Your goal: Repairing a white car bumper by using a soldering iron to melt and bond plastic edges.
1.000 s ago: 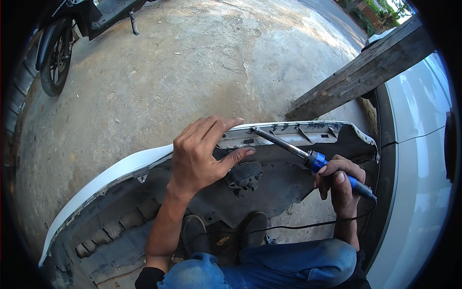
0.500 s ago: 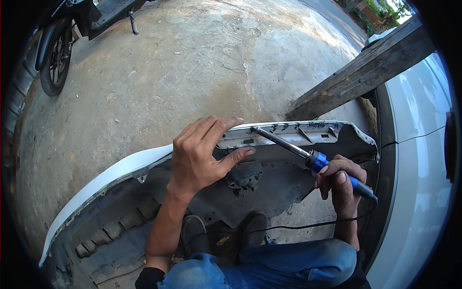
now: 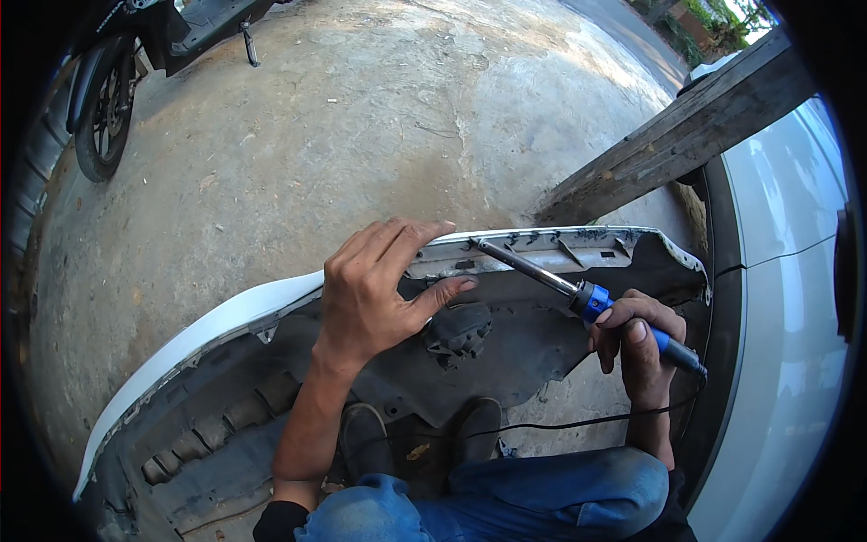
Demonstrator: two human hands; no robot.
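Observation:
A car bumper (image 3: 237, 307), white outside and dark on its inner side, stands on edge before me. My left hand (image 3: 366, 285) is closed over its top rim, fingers along the outer side and thumb against the inside. In my right hand (image 3: 646, 348) is a soldering iron (image 3: 533, 268) with a blue-and-black handle and a metal barrel. Its tip meets the inner flange of the bumper just right of my left fingertips. Dark melted-looking marks (image 3: 542, 238) run along that flange. Below my left thumb sits a round black fitting (image 3: 458, 334).
A black cord (image 3: 578, 420) runs from the iron's handle across above my knees. My shoes (image 3: 476, 432) stand by the bumper's inner side. A wooden post (image 3: 677, 126) and a pale car (image 3: 795, 316) are at the right. A motorbike (image 3: 108, 108) stands far left on the concrete floor (image 3: 343, 117).
The soldering iron and my right hand have shifted very slightly left. My left hand keeps its hold on the bumper.

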